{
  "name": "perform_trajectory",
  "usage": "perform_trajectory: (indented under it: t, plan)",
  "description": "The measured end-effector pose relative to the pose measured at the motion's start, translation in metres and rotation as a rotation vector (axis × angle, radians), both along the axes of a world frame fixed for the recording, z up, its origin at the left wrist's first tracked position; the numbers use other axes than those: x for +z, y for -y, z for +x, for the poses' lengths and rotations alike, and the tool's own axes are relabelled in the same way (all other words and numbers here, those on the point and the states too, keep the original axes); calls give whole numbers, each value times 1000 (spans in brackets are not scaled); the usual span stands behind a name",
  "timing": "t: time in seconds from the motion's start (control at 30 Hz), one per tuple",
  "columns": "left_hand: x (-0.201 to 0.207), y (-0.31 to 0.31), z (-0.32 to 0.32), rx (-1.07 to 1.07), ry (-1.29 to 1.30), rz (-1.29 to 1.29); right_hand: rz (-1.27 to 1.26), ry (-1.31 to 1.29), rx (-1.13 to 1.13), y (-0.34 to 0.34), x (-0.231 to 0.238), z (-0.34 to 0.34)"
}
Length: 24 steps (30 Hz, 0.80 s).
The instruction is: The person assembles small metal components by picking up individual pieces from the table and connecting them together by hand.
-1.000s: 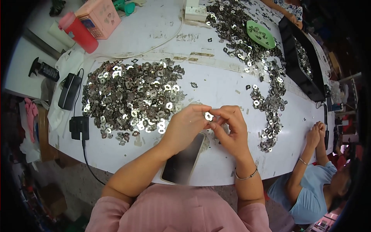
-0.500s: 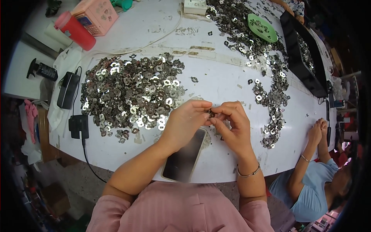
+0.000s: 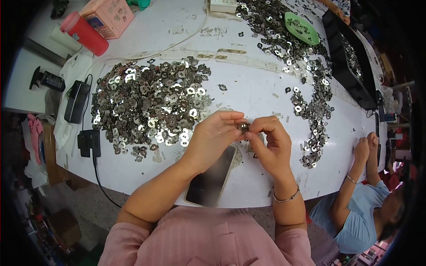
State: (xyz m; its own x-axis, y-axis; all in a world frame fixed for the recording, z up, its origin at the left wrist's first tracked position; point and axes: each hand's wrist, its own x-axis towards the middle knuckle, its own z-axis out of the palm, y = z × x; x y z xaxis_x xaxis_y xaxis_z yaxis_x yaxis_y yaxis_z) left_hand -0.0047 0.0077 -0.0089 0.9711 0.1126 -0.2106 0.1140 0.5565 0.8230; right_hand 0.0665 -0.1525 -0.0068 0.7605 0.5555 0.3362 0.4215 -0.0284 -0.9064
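Over the white table, my left hand (image 3: pixel 212 141) and my right hand (image 3: pixel 274 146) meet at the fingertips. Between them is a small shiny metal piece (image 3: pixel 242 127), pinched from both sides. It resembles the slotted round pieces on the table, though my fingers cover part of it. To the left of my hands spreads a wide heap of flat round metal pieces (image 3: pixel 151 106) with cut-out centres. A dark-screened phone (image 3: pixel 208 179) lies under my left wrist. A second trail of such metal pieces (image 3: pixel 317 111) runs down the table at the right.
A green dish (image 3: pixel 301 29) and a black tray (image 3: pixel 346 62) hold more pieces at the far right. Black adapters (image 3: pixel 90 143), a red cup (image 3: pixel 86 34) and a pink box (image 3: pixel 108 17) stand at the left. A co-worker in blue (image 3: pixel 355 213) sits at the right edge.
My right thumb and fingers have shifted slightly right, and more of the metal piece shows between my fingertips. My left hand stays almost where it was.
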Motion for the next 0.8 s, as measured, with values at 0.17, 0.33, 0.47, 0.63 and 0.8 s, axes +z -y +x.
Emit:
perform_trajectory:
  t: [0.17, 0.33, 0.47, 0.63, 0.8]
  plan:
    - [3, 0, 1, 21, -31, -12, 189, -363, -32, 1, -2, 0]
    - [6, 0, 2, 27, -52, -117, 265, -594, 11, 3, 2, 2]
    - [4, 0, 1, 49, -29, -119, 245, -623, 13, 4, 0, 3]
    - [4, -6, 1, -21, -37, -261, 247, -681, 10, 4, -1, 5]
    - [2, -3, 0, -12, 7, -194, 298, -737, 5, 3, -1, 6]
